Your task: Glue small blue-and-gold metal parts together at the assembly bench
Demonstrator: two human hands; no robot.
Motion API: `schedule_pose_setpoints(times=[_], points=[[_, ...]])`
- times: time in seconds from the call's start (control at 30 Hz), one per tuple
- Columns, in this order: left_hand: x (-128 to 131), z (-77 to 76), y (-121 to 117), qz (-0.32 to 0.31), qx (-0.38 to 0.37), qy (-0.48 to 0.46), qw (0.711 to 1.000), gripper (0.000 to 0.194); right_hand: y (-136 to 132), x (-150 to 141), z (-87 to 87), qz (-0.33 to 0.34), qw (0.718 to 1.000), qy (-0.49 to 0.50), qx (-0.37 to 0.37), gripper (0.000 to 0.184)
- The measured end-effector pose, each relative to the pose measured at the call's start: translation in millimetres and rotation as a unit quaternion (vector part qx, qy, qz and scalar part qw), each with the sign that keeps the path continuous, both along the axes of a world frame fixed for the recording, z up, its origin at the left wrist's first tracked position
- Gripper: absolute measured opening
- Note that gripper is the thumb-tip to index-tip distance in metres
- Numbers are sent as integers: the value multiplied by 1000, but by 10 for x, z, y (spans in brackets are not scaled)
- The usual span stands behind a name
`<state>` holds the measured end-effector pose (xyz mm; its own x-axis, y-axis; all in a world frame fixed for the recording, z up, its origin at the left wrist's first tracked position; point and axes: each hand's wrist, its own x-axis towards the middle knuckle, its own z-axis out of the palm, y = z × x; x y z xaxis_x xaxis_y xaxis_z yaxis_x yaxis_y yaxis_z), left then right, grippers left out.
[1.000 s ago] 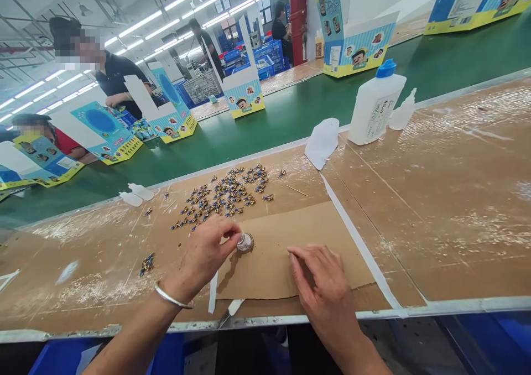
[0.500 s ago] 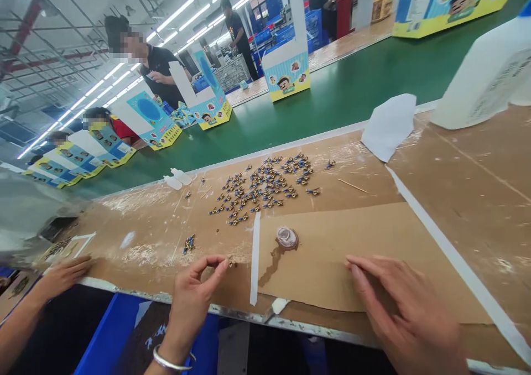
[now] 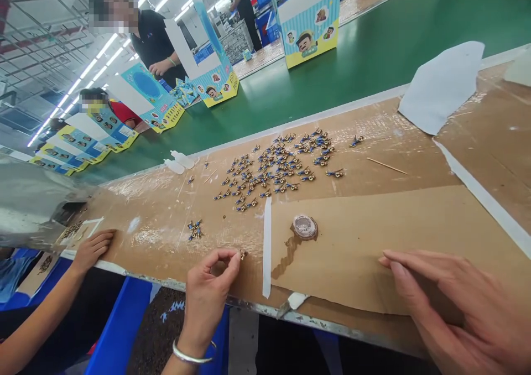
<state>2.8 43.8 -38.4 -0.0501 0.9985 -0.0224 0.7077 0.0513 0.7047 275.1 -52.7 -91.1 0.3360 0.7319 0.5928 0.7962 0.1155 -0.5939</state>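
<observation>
My left hand [image 3: 211, 286], with a silver bangle at the wrist, pinches a small brown-and-gold piece [image 3: 243, 256] between thumb and forefinger, just above the table. Over the cardboard sheet [image 3: 352, 220], my right hand [image 3: 440, 292] has its thumb and forefinger pressed together; anything between them is too small or hidden to make out. A round cap-like dish [image 3: 305, 227] with a brownish wet look sits on the cardboard between my hands, beside a dark stain. Beyond lies a spread of small blue-and-gold figurines [image 3: 274, 167]. A smaller cluster [image 3: 194, 230] rests left, near my left hand.
A neighbour's hand [image 3: 93, 248] lies on the table edge at left. White tape [image 3: 266, 248] borders the cardboard. A wooden stick [image 3: 388, 166], white paper [image 3: 443, 87] and small white bottles [image 3: 178, 162] lie around. Printed boxes [image 3: 309, 32] stand on the green belt [image 3: 373, 48].
The view has shifted and drawn closer to the table. Both my hands keep their pinched poses, appearing further right. The person across has lowered a hand from chest height.
</observation>
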Motion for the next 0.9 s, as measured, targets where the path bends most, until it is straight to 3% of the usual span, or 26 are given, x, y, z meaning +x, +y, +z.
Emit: schedule_pose_setpoints(times=[0.9], points=[[28, 8, 50, -12, 4, 59, 998, 18, -3, -18, 40, -3, 999, 34, -13, 14]])
